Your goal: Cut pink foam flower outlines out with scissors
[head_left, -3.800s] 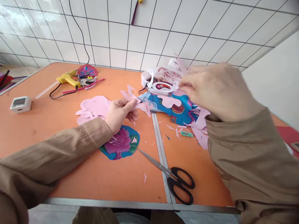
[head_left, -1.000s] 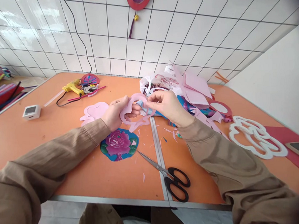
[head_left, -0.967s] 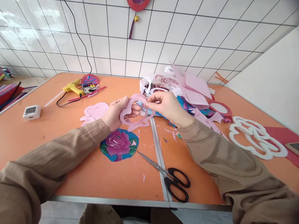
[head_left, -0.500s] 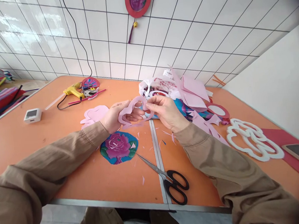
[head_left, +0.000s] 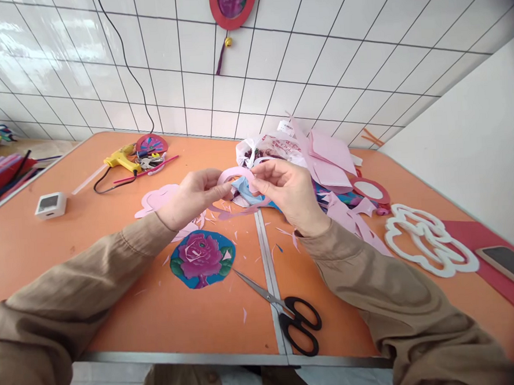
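Note:
A pink cut-out frame (head_left: 235, 172) with a wavy outline is held up above the middle of the orange table. My left hand (head_left: 193, 196) pinches its left side between thumb and fingers. At its right side, my right hand (head_left: 283, 188) grips the edge with thumb and forefinger. Below the hands lies a blue piece with a purple rose (head_left: 202, 257), small pink scraps on it. Black-handled scissors (head_left: 285, 307) rest across the metal seam, their tips near the rose piece. Pink cut pieces (head_left: 159, 198) lie beside and partly behind my left wrist.
A yellow glue gun (head_left: 123, 159) and a small white box (head_left: 51, 205) are at the left. Pink sheets (head_left: 329, 156) and a plastic bag (head_left: 280, 147) lie at the back. White cut-out frames (head_left: 417, 242) and a phone (head_left: 510, 267) are at the right.
My left hand has shifted its hold, its fingers no longer spread inside the pink frame. The frame has turned in my hands. The view has shifted slightly.

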Action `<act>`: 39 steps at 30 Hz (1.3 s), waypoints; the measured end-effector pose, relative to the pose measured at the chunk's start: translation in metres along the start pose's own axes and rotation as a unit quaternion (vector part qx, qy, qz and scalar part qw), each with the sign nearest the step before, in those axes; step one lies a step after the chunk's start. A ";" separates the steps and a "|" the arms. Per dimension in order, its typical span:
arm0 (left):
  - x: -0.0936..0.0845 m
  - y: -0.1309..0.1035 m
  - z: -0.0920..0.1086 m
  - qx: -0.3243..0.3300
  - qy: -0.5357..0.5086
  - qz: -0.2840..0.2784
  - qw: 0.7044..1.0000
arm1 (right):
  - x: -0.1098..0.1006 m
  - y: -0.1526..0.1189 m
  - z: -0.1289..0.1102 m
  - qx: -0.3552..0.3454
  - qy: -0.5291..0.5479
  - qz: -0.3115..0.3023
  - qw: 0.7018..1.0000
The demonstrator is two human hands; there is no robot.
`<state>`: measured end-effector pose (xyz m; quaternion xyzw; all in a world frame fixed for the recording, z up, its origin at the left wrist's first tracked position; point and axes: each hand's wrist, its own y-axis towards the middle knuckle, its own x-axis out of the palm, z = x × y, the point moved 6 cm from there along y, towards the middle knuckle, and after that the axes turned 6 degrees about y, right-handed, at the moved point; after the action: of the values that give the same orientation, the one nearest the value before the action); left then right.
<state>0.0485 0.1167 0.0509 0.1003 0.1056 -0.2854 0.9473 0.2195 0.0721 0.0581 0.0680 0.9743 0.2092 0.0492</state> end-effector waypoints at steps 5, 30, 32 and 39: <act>0.009 -0.004 -0.003 -0.046 -0.028 0.001 0.999 | 0.002 -0.005 -0.010 -0.054 -0.070 0.008 0.996; 0.017 -0.012 0.010 -0.032 -0.085 -0.068 0.994 | 0.010 -0.012 -0.014 0.009 -0.082 -0.064 0.995; 0.016 -0.012 0.010 -0.028 -0.087 -0.073 0.993 | 0.011 -0.013 -0.013 0.020 -0.078 -0.065 0.995; 0.020 -0.011 0.008 -0.030 -0.112 -0.130 0.985 | 0.010 -0.013 -0.013 0.038 -0.061 -0.062 0.995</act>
<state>0.0597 0.0955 0.0524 0.0243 0.0199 -0.4122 0.9105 0.2064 0.0561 0.0639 0.0218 0.9790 0.1640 0.1188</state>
